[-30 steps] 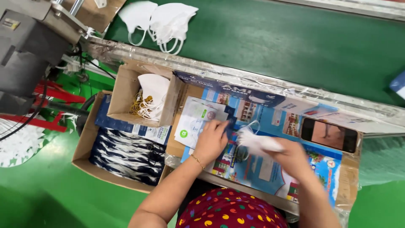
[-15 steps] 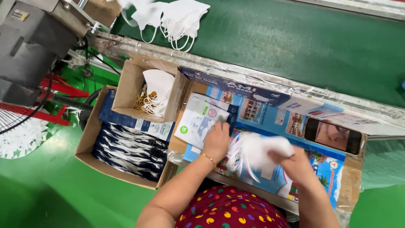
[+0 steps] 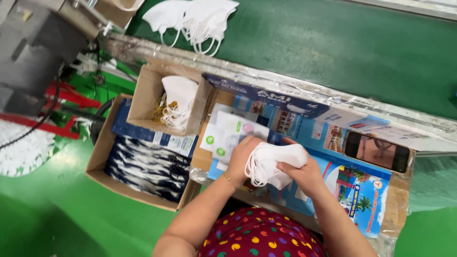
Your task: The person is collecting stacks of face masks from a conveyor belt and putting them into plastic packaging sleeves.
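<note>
I see the white mask stack (image 3: 276,164) clamped between both hands near the table's front edge, long axis running left-right, my right hand (image 3: 304,173) gripping its right end, left hand (image 3: 243,154) apparently pressing its left end.

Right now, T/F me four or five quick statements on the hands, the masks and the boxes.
1. Both hands hold a stack of white masks. True: the left hand and the right hand grip it from either side.
2. The small cardboard box is empty. False: it holds white masks with ear loops.
3. A phone lies on the blue work surface, to the right of the hands. True.
4. The green conveyor belt carries nothing. False: a pile of white masks lies on it at top left.
5. The large carton holds red packets. False: they are dark blue and white.
</note>
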